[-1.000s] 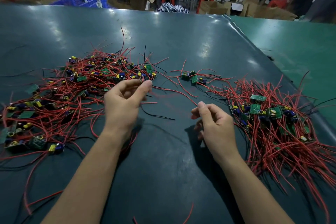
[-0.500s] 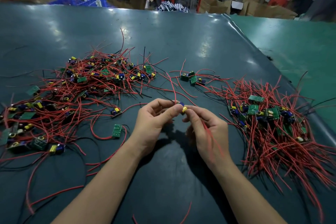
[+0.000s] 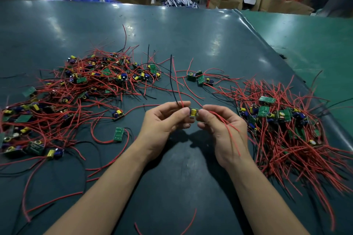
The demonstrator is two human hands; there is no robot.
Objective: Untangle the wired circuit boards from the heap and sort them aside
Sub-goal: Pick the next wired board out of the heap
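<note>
Both hands (image 3: 193, 122) pinching one small circuit board (image 3: 193, 112), red wires (image 3: 227, 124) trailing, tangled heap (image 3: 80, 89) left, sorted pile (image 3: 282, 126) right

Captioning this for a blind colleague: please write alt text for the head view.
Two hands, left hand and right hand, pinch a small circuit board between them above a dark table. Tangled red-wired boards lie left; a sorted pile lies right.

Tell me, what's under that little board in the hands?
Below the small yellow-topped circuit board lie bare dark green table and the hands' shadow. The fingers hide its ends, and its underside faces away.
</note>
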